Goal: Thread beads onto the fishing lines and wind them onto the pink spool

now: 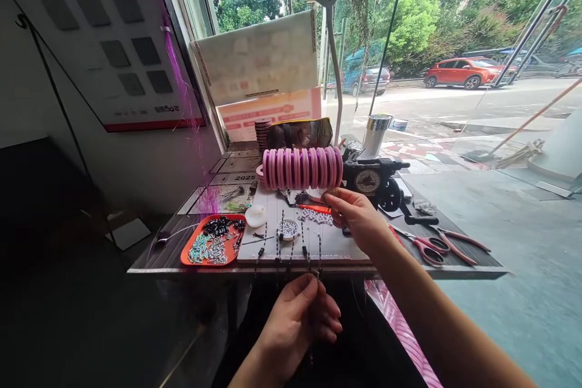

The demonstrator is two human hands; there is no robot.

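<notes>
Low in front of the table edge, my left hand [304, 309] is closed in a pinch at the lower end of a thin fishing line strung with small dark beads [320, 248]. My right hand [353, 215] is raised higher, thumb and forefinger pinched together just below the row of pink spools [302, 168]; what lies between those fingertips is too small to make out. Several more beaded lines hang from the spools over the table's front. The spools sit on a black hand-crank winder [370, 180], with its crank at the right.
An orange tray [185, 251] of black, green and metal small parts is on the left. A white bead cup [288, 237] and loose beads [314, 216] lie on the white board [343, 251]. Red-handled scissors [430, 250] and pliers [461, 248] rest on the right.
</notes>
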